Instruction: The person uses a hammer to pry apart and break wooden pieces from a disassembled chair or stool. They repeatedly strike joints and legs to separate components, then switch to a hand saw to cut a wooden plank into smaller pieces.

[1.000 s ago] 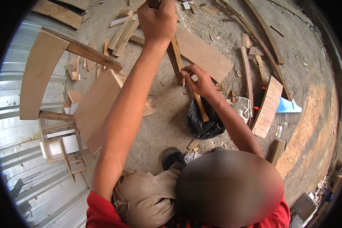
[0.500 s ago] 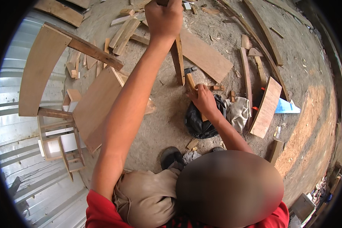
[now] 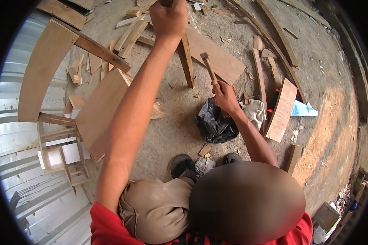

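My left hand [image 3: 169,20] is raised at the far top of the view, its fingers closed around the upper end of a wooden batten [image 3: 185,61]. The batten slants down from my fist, its lower end over the bare ground. To the right, my right hand [image 3: 225,97] grips a hammer [image 3: 209,69] by its wooden handle. The dark hammer head points away from me and is apart from the batten. Just below my right hand lies a black plastic bag [image 3: 216,126], with a pale cloth [image 3: 254,113] beside it.
A plywood sheet [image 3: 216,53] lies behind the hammer. On the left stands a wooden frame with panels [image 3: 45,73] against metal sheeting [image 3: 12,139]. Rightward lie a short board [image 3: 282,110], a blue saw blade [image 3: 304,109] and long timbers [image 3: 278,32]. My shoes [image 3: 183,165] are close by.
The hammer has swung up and away from the batten's lower end, with my right hand shifting slightly right. My left hand and the batten have moved a little left.
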Motion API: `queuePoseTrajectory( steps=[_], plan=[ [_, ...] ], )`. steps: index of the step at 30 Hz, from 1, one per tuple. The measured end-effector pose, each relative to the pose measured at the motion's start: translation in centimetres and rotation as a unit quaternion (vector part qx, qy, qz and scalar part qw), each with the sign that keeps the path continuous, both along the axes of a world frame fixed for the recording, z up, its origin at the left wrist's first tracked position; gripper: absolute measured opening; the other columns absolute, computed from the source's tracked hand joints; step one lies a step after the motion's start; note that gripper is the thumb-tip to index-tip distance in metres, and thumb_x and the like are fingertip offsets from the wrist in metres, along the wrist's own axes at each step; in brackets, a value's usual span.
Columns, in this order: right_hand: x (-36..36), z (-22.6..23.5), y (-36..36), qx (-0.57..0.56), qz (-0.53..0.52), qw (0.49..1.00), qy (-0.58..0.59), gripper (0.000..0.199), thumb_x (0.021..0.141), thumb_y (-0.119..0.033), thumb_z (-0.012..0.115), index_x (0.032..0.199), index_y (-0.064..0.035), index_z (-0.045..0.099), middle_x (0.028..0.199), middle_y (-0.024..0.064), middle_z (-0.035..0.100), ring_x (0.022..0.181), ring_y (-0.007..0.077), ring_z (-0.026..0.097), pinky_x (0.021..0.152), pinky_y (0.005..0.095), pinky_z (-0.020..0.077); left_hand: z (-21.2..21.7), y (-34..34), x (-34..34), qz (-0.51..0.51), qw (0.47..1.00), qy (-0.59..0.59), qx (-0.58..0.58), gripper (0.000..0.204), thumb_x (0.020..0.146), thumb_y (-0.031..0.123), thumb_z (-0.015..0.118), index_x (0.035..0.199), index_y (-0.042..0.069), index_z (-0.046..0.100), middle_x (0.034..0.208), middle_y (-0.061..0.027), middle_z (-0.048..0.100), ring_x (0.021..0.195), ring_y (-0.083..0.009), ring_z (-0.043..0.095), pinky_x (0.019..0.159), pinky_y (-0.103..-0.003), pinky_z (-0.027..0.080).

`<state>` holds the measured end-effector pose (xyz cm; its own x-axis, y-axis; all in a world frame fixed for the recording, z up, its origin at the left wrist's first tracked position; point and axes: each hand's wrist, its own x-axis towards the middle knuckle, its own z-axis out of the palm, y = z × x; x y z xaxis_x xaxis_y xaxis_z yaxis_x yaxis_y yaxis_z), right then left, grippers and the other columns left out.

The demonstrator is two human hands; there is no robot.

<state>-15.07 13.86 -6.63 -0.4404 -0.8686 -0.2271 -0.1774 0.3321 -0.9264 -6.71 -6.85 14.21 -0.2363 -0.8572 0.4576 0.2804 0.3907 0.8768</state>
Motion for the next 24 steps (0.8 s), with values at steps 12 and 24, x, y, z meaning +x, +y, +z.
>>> queuePoseTrajectory(
  steps=[12,24],
  plan=[
    [4.1,6.1,5.7,-0.069,0.026,0.985,0.159,0.027,0.105,-0.023,0.051,0.118,0.0009,0.051,0.067,0.0251,0.057,0.058,0.0424,0.060,0.054,0.0457,0.0432,1.1,0.1,-0.4,0.141,0.984,-0.086,-0.065,0.052,0.097,0.039,0.063,0.061,0.004,0.049,0.051,-0.0005,0.045,0.049,-0.0131,0.046,0.049,-0.036,0.034],
    [3.4,6.6,6.5,-0.012,0.074,0.978,0.196,0.024,0.105,-0.022,0.049,0.116,-0.0010,0.046,0.075,0.0303,0.063,0.074,0.0522,0.062,0.060,0.0569,0.0446,0.8,-0.3,-0.5,0.144,0.985,-0.071,-0.068,0.050,0.097,0.039,0.063,0.064,0.001,0.054,0.052,-0.0027,0.047,0.053,-0.0129,0.047,0.052,-0.038,0.037]
  ],
)
